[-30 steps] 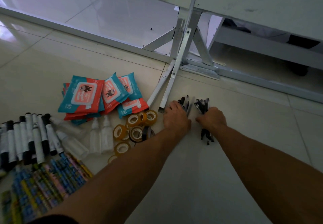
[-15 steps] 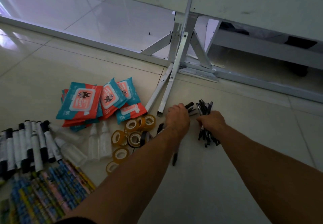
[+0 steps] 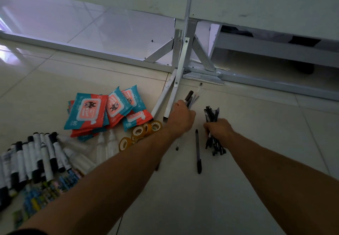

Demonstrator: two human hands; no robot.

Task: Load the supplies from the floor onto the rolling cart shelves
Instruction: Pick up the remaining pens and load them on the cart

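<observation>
My right hand [image 3: 218, 129] grips a thick bundle of black pens [image 3: 212, 115] just above the tiled floor. My left hand [image 3: 181, 117] holds a few more pens [image 3: 189, 96], whose tips stick out past its fingers. One loose black pen [image 3: 197, 151] lies on the floor between my two forearms. A small pen piece [image 3: 177, 147] shows beside my left wrist. Left of my arms lie the other supplies: wet-wipe packs [image 3: 88, 111], tape rolls [image 3: 141, 131], clear small bottles [image 3: 110, 143], black-and-white markers [image 3: 33, 159] and colourful pencil packs [image 3: 42, 196].
A white metal frame with angled legs [image 3: 176, 86] stands right behind my left hand, below a pale panel [image 3: 256, 0]. A low rail [image 3: 275, 82] runs along the floor to the right. Bare tiles [image 3: 266, 133] stretch out on the right.
Both hands have closed round pens and lifted them off the floor. One pen dropped out and now lies between my forearms. The view shifted slightly upward.
</observation>
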